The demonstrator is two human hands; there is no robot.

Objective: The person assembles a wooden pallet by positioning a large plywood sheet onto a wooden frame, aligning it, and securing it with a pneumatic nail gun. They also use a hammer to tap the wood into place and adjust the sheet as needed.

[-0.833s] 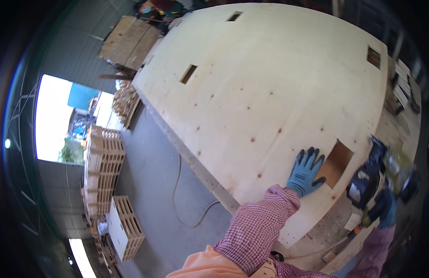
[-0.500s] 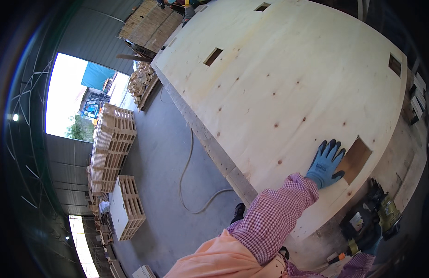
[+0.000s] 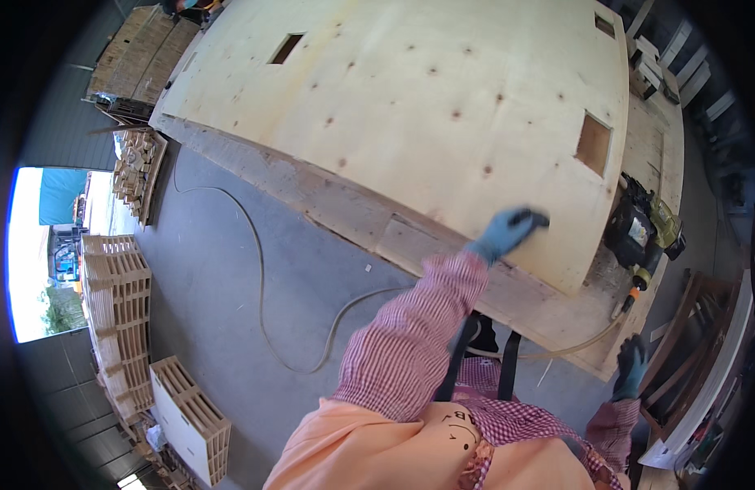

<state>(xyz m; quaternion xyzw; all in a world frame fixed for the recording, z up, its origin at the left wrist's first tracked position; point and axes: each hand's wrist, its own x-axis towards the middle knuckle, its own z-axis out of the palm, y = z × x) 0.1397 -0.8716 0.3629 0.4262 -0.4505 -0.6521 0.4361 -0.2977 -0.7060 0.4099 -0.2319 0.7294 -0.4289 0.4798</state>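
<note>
A large pale plywood sheet (image 3: pixel 410 122) with several rectangular cutouts lies on a wooden workbench (image 3: pixel 377 233). My left hand (image 3: pixel 508 233), in a blue glove with dark fingertips, is at the sheet's near edge. Motion smears its fingers, so I cannot tell whether it touches the wood. My right hand (image 3: pixel 630 369), gloved alike, is off the bench's near right corner with nothing visible in it, fingers stretched out. An olive-and-black nail gun (image 3: pixel 648 222) lies on the bench just right of the sheet, with an air hose (image 3: pixel 586 343) near its orange-marked end.
Stacked pallets (image 3: pixel 116 318) and a lower pallet stack (image 3: pixel 186 416) stand on the floor at left. A loose hose (image 3: pixel 259 278) curves across the floor. Wood offcuts (image 3: pixel 137 167) are piled at far left. Wooden frames (image 3: pixel 692 343) lean close on my right.
The view has turned and shifted. My left hand has moved from beside the near cutout to the sheet's near edge. My right hand is now apart from the nail gun, which lies on the bench.
</note>
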